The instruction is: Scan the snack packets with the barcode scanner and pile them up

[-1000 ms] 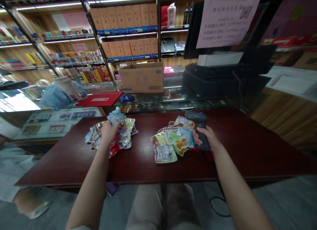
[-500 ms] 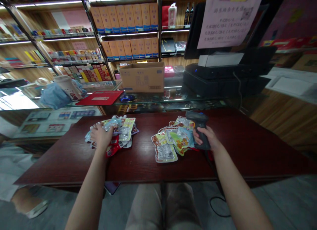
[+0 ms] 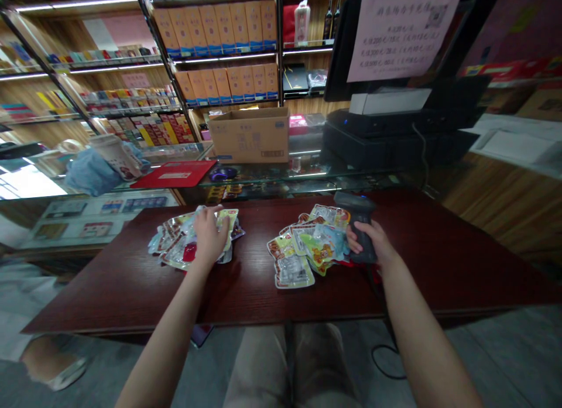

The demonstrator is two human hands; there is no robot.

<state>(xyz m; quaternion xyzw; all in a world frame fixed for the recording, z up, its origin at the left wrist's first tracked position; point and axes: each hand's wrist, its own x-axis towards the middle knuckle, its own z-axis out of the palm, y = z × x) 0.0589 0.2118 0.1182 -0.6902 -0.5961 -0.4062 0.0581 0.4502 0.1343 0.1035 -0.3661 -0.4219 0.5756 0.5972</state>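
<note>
Two heaps of small snack pouches lie on a dark red wooden table (image 3: pixel 246 294). My left hand (image 3: pixel 209 235) lies flat on top of the left heap (image 3: pixel 175 244), fingers stretched out over the pouches. My right hand (image 3: pixel 369 241) is wrapped round the handle of a dark grey barcode scanner (image 3: pixel 359 215), which stands at the right edge of the right heap (image 3: pixel 302 247). The scanner's head points toward the far side of the table.
Behind the table runs a glass counter (image 3: pixel 272 177) with a cardboard box (image 3: pixel 250 136), a red mat (image 3: pixel 175 174) and a black till (image 3: pixel 395 133) with a paper notice. Shelves of boxed goods fill the back wall. A cable (image 3: pixel 386 361) hangs to the floor.
My left hand put down the pouch it held raised, swept over the left heap to the left and back, and now lies flat on it. The scanner hand barely moved.
</note>
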